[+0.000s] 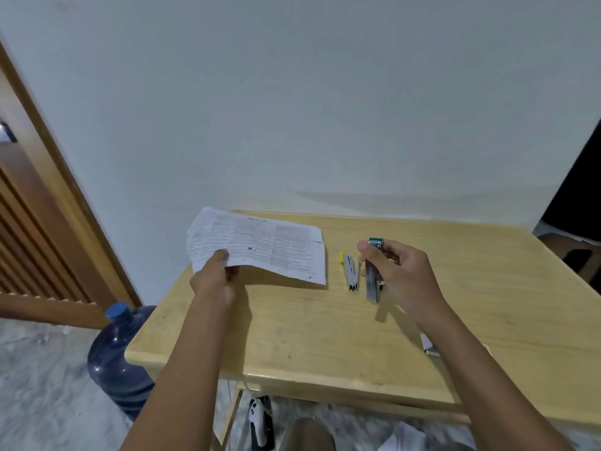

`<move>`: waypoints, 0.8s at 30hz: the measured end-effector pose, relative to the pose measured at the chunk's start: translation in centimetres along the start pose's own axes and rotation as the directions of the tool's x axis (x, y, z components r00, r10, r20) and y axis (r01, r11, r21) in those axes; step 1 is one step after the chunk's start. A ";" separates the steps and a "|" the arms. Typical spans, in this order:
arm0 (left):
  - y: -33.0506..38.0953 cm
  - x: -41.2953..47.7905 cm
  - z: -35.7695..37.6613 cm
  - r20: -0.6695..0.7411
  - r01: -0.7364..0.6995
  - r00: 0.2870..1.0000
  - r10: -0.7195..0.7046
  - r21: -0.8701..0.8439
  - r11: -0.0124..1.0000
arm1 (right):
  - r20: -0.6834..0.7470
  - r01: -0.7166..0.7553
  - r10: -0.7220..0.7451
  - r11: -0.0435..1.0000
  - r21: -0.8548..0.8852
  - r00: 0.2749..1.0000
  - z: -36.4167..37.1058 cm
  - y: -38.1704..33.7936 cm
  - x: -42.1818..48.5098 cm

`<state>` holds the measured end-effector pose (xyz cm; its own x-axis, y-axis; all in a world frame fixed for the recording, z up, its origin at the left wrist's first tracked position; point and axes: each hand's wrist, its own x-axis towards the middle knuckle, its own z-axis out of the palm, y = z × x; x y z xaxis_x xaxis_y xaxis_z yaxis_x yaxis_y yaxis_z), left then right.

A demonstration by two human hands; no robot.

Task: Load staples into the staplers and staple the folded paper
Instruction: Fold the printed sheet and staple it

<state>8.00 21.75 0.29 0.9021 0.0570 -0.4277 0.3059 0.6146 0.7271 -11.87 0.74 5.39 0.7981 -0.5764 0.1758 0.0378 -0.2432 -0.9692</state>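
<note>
My left hand (216,277) pinches the near left edge of the folded printed paper (270,247) and lifts that side off the wooden table (325,336). My right hand (398,275) holds a metal stapler with a green end (373,271) upright above the table, thumb on its top. A second stapler with a yellow end (352,271) lies flat on the table between the paper and my right hand. A small white staple box (430,346) sits near my right forearm, partly hidden by it.
The table stands against a pale wall. A blue water jug (118,356) stands on the floor at the table's left corner, beside a wooden door (39,229). A dark chair (575,222) is at the right edge. A white object (257,421) lies under the table.
</note>
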 end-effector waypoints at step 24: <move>-1.5 -3.0 -2.2 0.017 -0.030 0.999 0.027 0.149 0.988 | 0.425 0.131 0.227 0.737 -0.664 0.877 8.5 3.2 1.6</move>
<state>4.14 22.36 -0.68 0.9153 0.0602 -0.3982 0.3210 0.4882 0.8115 -5.35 5.67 1.10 0.9635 -0.2290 -0.1386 -0.2665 -0.7724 -0.5765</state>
